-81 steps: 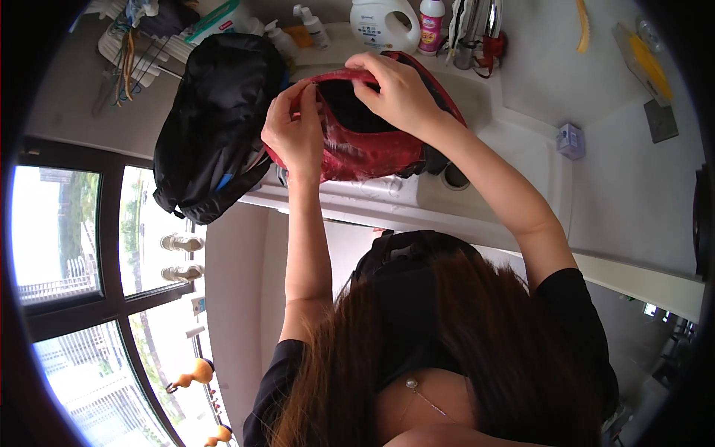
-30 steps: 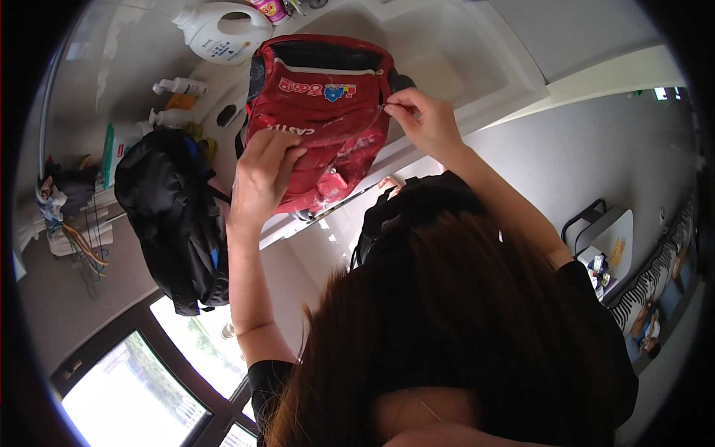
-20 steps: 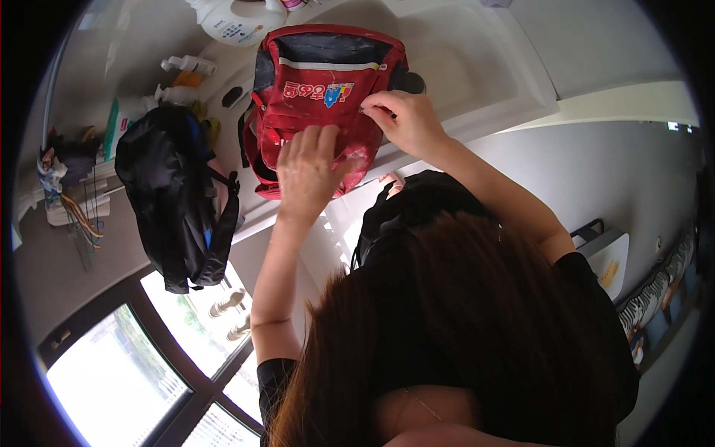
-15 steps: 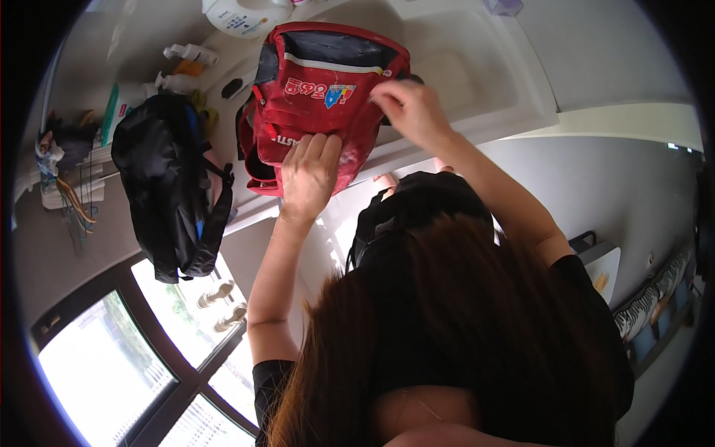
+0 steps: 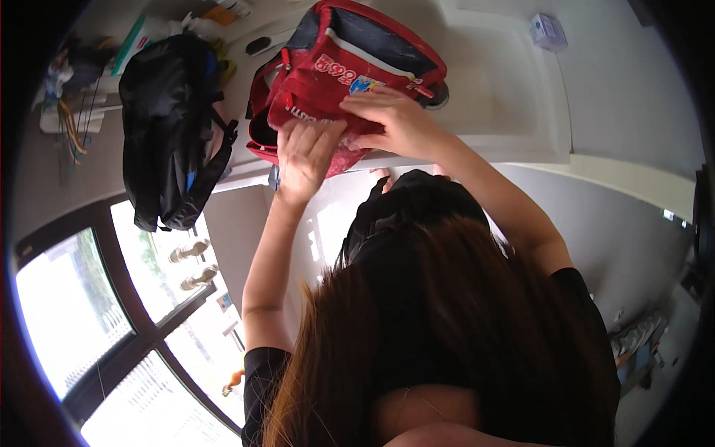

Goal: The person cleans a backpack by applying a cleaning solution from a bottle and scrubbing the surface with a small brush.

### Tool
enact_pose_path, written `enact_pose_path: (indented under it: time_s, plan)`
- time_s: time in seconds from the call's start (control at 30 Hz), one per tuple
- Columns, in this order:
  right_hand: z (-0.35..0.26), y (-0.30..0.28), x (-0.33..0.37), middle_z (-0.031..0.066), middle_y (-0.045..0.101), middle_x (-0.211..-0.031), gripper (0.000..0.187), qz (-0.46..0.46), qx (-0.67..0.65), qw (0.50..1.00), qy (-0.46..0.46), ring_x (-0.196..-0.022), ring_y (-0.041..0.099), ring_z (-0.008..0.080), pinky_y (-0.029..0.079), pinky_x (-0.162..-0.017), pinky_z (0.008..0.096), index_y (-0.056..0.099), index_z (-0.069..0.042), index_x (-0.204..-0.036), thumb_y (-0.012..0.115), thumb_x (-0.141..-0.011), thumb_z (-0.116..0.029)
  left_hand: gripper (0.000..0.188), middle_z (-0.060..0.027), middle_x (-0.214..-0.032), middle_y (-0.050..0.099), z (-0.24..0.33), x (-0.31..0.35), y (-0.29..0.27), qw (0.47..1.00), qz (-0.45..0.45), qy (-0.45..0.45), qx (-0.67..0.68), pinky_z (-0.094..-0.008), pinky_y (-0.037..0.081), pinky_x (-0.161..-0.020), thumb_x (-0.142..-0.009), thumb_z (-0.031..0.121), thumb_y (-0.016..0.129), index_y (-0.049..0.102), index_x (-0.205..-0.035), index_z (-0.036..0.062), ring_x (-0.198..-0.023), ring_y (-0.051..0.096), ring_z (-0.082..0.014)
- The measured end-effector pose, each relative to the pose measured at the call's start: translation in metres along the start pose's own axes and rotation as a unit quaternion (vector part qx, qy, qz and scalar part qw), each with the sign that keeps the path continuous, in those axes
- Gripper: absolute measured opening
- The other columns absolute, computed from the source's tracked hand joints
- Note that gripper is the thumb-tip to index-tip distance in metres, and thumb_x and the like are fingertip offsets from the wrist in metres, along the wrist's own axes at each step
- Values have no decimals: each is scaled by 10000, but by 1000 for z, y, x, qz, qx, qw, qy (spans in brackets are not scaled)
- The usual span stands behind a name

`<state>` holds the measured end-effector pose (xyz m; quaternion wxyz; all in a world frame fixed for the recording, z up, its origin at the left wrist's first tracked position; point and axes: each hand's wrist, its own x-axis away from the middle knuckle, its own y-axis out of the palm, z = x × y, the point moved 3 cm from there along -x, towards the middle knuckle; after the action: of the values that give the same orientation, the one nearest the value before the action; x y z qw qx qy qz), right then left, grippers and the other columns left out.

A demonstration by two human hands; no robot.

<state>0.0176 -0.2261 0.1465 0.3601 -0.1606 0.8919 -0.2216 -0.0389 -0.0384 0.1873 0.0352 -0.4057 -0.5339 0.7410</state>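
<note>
A red school backpack (image 5: 305, 82) with dark grey panels and a pale stripe leans tilted over the edge of a white sink (image 5: 506, 141). Whitish wet-looking smears mark its lower front. My left hand (image 5: 307, 153) has its fingers curled over the fabric of the bag's lower front and grips it. Just to the right, my right hand (image 5: 398, 123) rests against the front panel, fingers stretched out and thumb apart. On the bag's left side, a pocket gapes open. What lies under my right palm is hidden.
Left of the sink hangs a black backpack (image 5: 160, 127). A dark brush (image 5: 258, 46) lies on the ledge near bottles (image 5: 205, 26). A small lavender box (image 5: 549, 32) stands at the far right. Glass doors (image 5: 74, 298) are at lower left, with pale shoes (image 5: 195, 264) beyond.
My right hand has come down from the bag's right edge onto its lower front. The backpack has tilted, and the view has shifted. My left hand keeps its grip.
</note>
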Motion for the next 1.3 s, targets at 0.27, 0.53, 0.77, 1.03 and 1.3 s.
enact_pose_path:
  time_s: [0.27, 0.53, 0.77, 1.03, 1.3]
  plan:
    - [7, -16, -62, 151, 757, -857, 227, 9, -135, 986, 102, -700, 727, 182, 554, -644, 285, 762, -9, -1041, 782, -909, -192, 434, -142, -1102, 668, -71, 16, -27, 862, 205, -410, 216, -367, 516, -918, -961, 330, 738, 600, -1202, -4, -1038, 629, -236]
    - [16, -52, -116, 106, 780, -894, 288, 80, -164, 977, 106, -787, 712, 122, 557, -750, 270, 742, 24, -1083, 776, -931, -218, 633, -89, -1088, 739, -63, -36, -28, 827, 40, -382, 410, -348, 554, -899, -844, 354, 862, 627, -1286, -34, -974, 694, -194]
    - [-22, -67, -117, 104, 712, -1067, 279, 248, 146, 948, -137, -891, 696, 300, 566, -786, 369, 756, -54, -1091, 830, -824, -86, 152, -48, -933, 739, -70, -81, -11, 709, 160, -400, 559, -263, 549, -757, -973, 117, 718, 693, -1028, -22, -833, 670, -90]
    - [-32, -63, -138, 167, 710, -1114, 361, 114, 93, 983, -107, -974, 697, 332, 559, -837, 399, 712, -22, -1190, 783, -842, -87, 230, -19, -884, 641, -67, -137, -41, 644, 170, -295, 685, -233, 514, -686, -957, 44, 725, 500, -915, 70, -793, 609, -70]
    - [-33, -74, -169, 189, 746, -949, 169, 135, -9, 988, -68, -812, 741, 308, 560, -712, 344, 727, 24, -1058, 729, -896, -25, 438, -148, -1125, 606, -50, -153, -80, 975, 115, -119, 147, -399, 561, -819, -765, 3, 788, 597, -1157, 40, -993, 655, -362]
